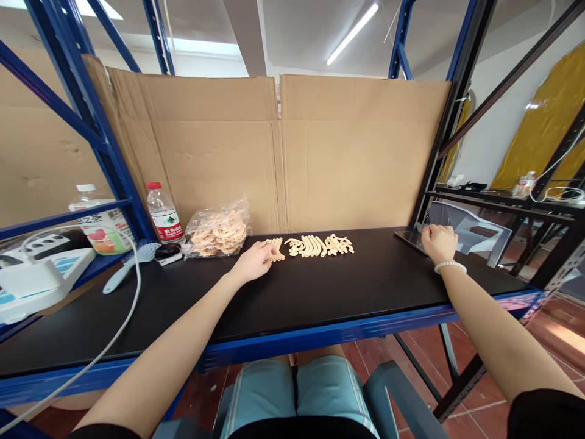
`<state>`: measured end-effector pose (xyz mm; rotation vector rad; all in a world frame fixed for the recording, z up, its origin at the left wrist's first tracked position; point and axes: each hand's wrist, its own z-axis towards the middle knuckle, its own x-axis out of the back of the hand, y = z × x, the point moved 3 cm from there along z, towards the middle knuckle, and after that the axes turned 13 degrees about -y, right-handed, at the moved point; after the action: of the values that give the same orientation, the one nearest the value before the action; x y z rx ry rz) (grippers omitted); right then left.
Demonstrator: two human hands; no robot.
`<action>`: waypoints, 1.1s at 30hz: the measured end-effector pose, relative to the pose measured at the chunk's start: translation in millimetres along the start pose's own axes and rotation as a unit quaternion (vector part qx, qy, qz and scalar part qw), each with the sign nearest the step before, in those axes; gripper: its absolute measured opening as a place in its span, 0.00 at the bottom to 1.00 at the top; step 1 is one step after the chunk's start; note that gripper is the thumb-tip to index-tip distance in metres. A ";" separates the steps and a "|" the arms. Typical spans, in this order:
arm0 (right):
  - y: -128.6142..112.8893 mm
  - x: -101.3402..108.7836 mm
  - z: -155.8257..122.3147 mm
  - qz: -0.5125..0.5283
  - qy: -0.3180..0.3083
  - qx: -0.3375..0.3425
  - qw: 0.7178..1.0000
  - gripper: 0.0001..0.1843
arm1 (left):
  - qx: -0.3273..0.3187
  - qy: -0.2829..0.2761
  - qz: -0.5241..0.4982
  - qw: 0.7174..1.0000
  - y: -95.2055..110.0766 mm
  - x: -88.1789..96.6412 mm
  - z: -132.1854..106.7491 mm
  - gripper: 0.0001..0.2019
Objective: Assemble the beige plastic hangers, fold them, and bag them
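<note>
We judge the pale pieces (314,246) light, brittle, best pinched mid-length; whether our curled left hand (256,261) or right hand (439,242) grips, we cannot tell.

The left hand (258,258) is at the left end of pale pieces (312,246). The right hand (439,242) is beside a dark slab (410,239).

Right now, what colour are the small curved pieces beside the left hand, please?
The small curved pieces are pale beige, showing best in the head view.
</note>
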<state>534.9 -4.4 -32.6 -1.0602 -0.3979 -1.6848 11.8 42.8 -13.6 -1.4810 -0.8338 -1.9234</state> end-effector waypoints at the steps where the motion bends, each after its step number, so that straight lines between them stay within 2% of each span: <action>1: -3.6 0.3 0.1 -0.011 0.005 0.015 1.000 0.19 | 0.004 0.003 0.005 1.000 0.4 0.5 0.0 0.11; 3: -16.9 0.2 -0.8 -0.025 0.001 0.062 0.998 0.19 | 0.022 0.013 0.021 0.999 0.5 2.3 0.1 0.10; 5: -40.6 -1.4 -5.1 -0.032 -0.019 0.133 0.990 0.19 | 0.051 0.029 0.037 0.998 -1.0 4.6 0.3 0.10; 7: -73.2 -3.6 -14.4 -0.030 -0.040 0.210 0.976 0.17 | 0.082 0.042 0.044 0.995 -3.6 6.3 0.2 0.10; 11: -150.8 -5.6 -42.1 -0.002 -0.077 0.368 0.927 0.15 | 0.103 0.048 0.033 0.993 -6.7 6.1 -0.1 0.10; 13: -188.5 -1.5 -51.8 0.030 -0.085 0.406 0.909 0.15 | 0.101 0.045 0.028 0.993 -6.5 5.1 -0.3 0.10; 16: -241.0 9.3 -57.2 0.062 -0.086 0.427 0.898 0.16 | 0.097 0.038 0.023 0.994 -6.0 3.9 -0.7 0.10; 20: -292.1 15.7 -64.6 0.098 -0.123 0.441 0.884 0.14 | 0.076 0.045 0.011 0.996 -6.3 3.8 -1.5 0.10; 23: -301.4 9.8 -76.5 0.141 -0.141 0.439 0.876 0.15 | 0.063 0.049 -0.002 0.997 -6.7 3.4 -1.5 0.10; 27: -288.5 0.3 -85.9 0.159 -0.165 0.456 0.860 0.19 | 0.050 0.043 -0.003 0.998 -4.4 3.2 -1.2 0.11; 33: -279.3 3.5 -74.1 0.164 -0.161 0.406 0.885 0.18 | 0.052 0.030 0.000 0.998 -1.7 3.8 -0.6 0.12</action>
<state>252.4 49.7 -5.5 -0.7016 -0.9781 -0.8745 9.3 43.2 -10.2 -1.3562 -0.8939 -1.8856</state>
